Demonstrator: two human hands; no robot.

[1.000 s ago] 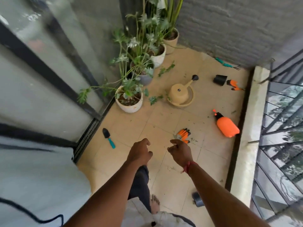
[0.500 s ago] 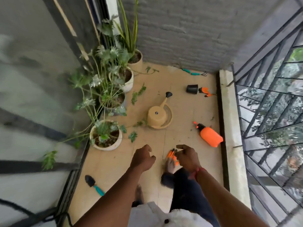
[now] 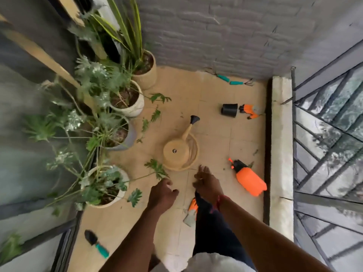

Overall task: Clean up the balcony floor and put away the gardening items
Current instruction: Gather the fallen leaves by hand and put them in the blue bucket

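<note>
Sprayer (image 3: pixel 250 178) lies near parapet (image 3: pixel 280 134) edge.

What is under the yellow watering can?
The watering can sits on a round tan saucer; its rim shows at the right and the near side. The saucer's middle is covered by the can, so anything lying there cannot be seen.

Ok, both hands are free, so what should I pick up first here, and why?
Probably reach the right hand forward to the tan watering can: it sits just ahead of that hand, which looks empty.
</note>
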